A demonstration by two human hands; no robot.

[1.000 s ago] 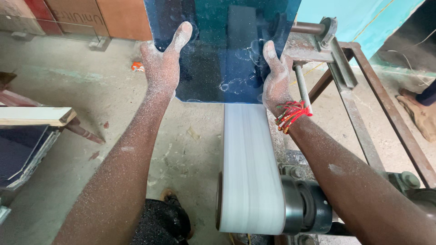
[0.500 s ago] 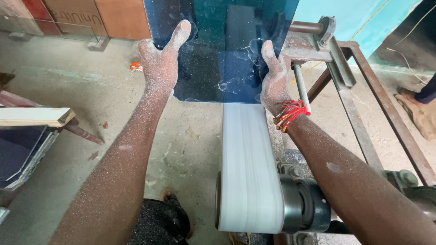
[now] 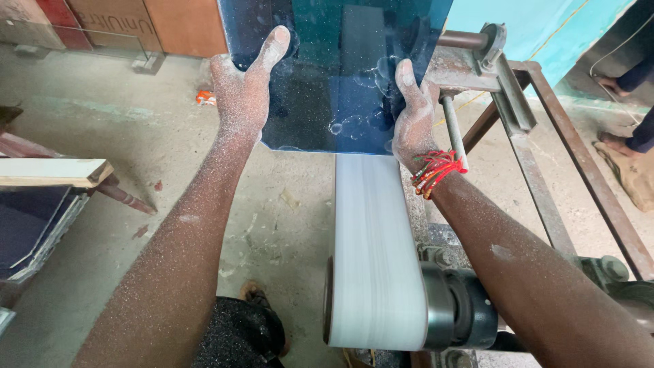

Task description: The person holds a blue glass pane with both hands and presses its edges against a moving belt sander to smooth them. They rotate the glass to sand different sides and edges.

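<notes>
Here, both dusty hands, left hand [image 3: 246, 95] and right hand [image 3: 411, 117], flat against blue glass sheet [image 3: 337, 65] edges.

Both arms are stretched straight out ahead, forearms covered in pale dust. Left hand [image 3: 245, 92] is flat and open, palm pressing inward, thumb pointing up. Right hand [image 3: 412, 116] mirrors it on the other side, fingers curled around an edge, red thread bands [image 3: 436, 170] on the wrist.
</notes>
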